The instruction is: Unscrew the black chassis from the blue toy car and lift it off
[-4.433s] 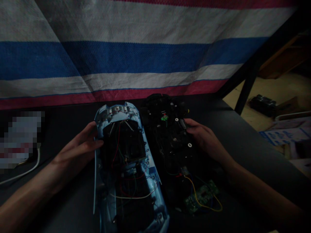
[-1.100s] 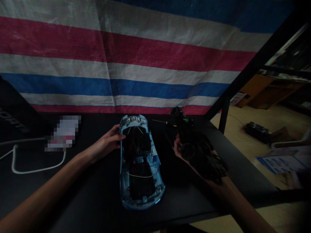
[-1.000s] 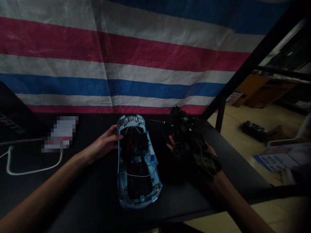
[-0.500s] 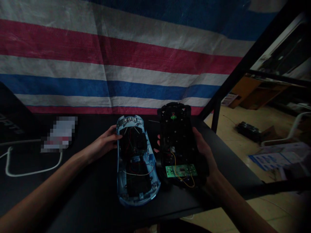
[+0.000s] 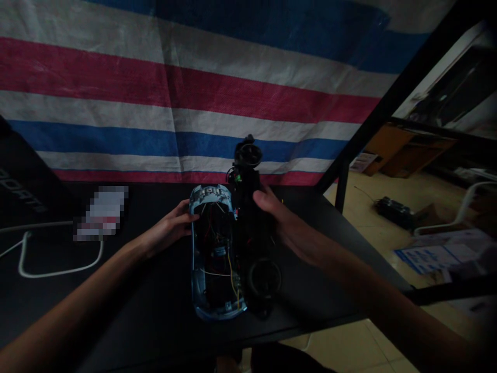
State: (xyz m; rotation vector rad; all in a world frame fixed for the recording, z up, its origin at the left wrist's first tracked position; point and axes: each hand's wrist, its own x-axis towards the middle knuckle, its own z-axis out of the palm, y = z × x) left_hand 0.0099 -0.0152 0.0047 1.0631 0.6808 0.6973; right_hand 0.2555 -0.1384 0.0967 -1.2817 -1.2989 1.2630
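A light blue toy car body point(image 5: 198, 300) lies upside down on the black table, its hollow inside facing up with thin wires in it. My left hand point(image 5: 173, 225) grips its left side near the far end, fingers closed on the edge. My right hand point(image 5: 277, 212) holds the black toy car chassis point(image 5: 252, 228) along the body's right side. The chassis is tipped on its edge, wheels toward the right. A yellow wire point(image 5: 231, 264) runs between chassis and body. The chassis's green circuit board is mostly hidden now.
Striped sheeting point(image 5: 217, 93) hangs behind the black table point(image 5: 155, 300). At the left are a blurred-out pale object point(image 5: 104, 213), a white bent tube point(image 5: 58, 275) and a dark box point(image 5: 23, 186). A black frame post point(image 5: 341, 187) stands right; boxes and a device lie on the floor.
My right hand has turned the chassis from flat to on edge and moved it left against the car body. My left hand keeps its grip on the body.
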